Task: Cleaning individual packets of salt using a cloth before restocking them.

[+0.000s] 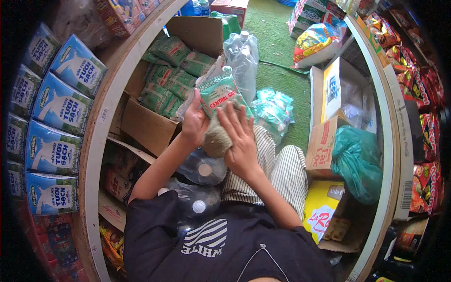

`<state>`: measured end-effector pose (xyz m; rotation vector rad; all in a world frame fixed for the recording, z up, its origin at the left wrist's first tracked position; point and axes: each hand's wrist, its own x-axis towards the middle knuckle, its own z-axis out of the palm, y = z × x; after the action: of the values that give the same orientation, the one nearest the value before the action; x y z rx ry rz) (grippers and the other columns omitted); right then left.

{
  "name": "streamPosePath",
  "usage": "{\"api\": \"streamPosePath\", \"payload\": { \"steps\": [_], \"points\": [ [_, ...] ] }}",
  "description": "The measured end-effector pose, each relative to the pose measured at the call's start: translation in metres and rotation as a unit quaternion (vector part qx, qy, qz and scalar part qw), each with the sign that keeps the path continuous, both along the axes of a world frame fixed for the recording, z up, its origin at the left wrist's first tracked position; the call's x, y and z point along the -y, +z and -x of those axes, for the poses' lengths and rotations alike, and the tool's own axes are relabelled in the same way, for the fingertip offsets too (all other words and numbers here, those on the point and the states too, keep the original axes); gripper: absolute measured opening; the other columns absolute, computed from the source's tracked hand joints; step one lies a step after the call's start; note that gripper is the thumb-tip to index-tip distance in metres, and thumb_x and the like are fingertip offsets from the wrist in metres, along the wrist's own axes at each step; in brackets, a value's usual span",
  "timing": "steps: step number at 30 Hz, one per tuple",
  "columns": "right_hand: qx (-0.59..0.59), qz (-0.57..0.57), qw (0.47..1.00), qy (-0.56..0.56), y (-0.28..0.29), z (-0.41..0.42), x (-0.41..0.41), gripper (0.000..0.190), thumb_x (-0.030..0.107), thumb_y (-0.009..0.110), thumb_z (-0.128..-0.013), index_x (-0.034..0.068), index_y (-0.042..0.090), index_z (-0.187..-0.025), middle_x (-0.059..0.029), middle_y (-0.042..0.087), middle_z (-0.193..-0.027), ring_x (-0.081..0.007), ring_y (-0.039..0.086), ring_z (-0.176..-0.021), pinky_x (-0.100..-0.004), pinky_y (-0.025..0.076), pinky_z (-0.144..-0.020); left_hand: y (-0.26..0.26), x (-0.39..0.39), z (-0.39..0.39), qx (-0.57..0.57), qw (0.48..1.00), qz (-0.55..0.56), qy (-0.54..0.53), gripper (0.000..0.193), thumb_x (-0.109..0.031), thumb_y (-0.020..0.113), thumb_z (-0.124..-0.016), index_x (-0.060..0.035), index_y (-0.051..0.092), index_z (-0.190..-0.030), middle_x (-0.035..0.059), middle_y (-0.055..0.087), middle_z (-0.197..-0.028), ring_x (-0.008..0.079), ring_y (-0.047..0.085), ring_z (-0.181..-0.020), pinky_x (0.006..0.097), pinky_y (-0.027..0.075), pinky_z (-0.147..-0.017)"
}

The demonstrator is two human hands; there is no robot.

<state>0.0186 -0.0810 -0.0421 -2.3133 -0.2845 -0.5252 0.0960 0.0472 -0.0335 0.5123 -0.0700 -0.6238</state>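
A green plastic packet of salt [222, 93] is tilted up in front of my chest. My left hand [195, 118] grips its left edge, thumb pointing up. Against the packet's lower front lies a bunched grey-brown cloth [215, 139]. My right hand [241, 141] is spread flat over that cloth, fingers toward the packet, covering part of its face. Beyond my left hand an open cardboard box [149, 121] holds several similar green packets [169, 79]. More green-and-white packets [273, 111] lie in a pile on the green mat, past my knees.
Bottles in clear plastic [243, 60] stand beyond the packet, with more wrapped bottles [201, 201] by my left side. Shelf edges curve along the left [93, 116] and right [384, 141]. Cartons [320, 148] and a knotted green bag [357, 162] sit at right.
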Motion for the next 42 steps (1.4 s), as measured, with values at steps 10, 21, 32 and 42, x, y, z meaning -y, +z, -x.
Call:
{"api": "streamPosePath", "payload": {
  "steps": [10,21,32,42],
  "points": [
    [0.056,-0.028,0.998,-0.021,0.02,-0.079,0.02,0.053,0.024,0.043,-0.08,0.017,0.037,-0.133,-0.0085,0.035,-0.137,-0.0352,0.025,-0.129,-0.0513,0.011,-0.106,0.003,0.014,0.007,0.039,0.988,0.125,-0.078,0.057,-0.048,0.024,-0.092,-0.0122,0.024,-0.137,0.0095,0.026,-0.141,0.0264,0.024,-0.13,0.0461,0.016,-0.107],
    [0.01,-0.018,1.0,0.009,0.016,0.008,-0.018,0.057,0.017,0.046,-0.077,0.016,0.037,-0.134,-0.0078,0.029,-0.141,-0.0306,0.016,-0.133,-0.0503,0.005,-0.106,-0.022,-0.005,-0.007,0.098,0.983,0.12,-0.102,0.061,-0.05,0.024,-0.092,-0.0061,0.027,-0.134,0.0124,0.034,-0.136,0.0273,0.031,-0.127,0.0453,0.023,-0.105],
    [-0.21,-0.694,0.684,0.081,-0.023,-0.072,0.06,0.043,0.031,0.038,-0.092,-0.003,0.047,-0.118,-0.0099,0.057,-0.111,-0.019,0.057,-0.098,-0.0297,0.041,-0.088,0.004,0.012,0.012,0.006,0.999,-0.021,-0.048,0.051,-0.041,0.027,-0.094,-0.014,0.021,-0.137,0.0094,0.036,-0.134,0.0261,0.038,-0.122,0.046,0.03,-0.101],
    [0.013,-0.343,0.932,0.118,-0.008,-0.036,-0.023,0.06,0.004,0.042,-0.078,0.006,0.026,-0.136,-0.0189,0.021,-0.141,-0.0319,0.019,-0.132,-0.0434,0.011,-0.107,-0.039,0.011,0.001,0.227,0.96,-0.141,0.083,0.07,-0.037,0.049,-0.087,-0.0153,0.009,-0.14,0.0104,0.016,-0.143,0.0233,0.027,-0.128,0.0363,0.029,-0.103]
  ]
}}
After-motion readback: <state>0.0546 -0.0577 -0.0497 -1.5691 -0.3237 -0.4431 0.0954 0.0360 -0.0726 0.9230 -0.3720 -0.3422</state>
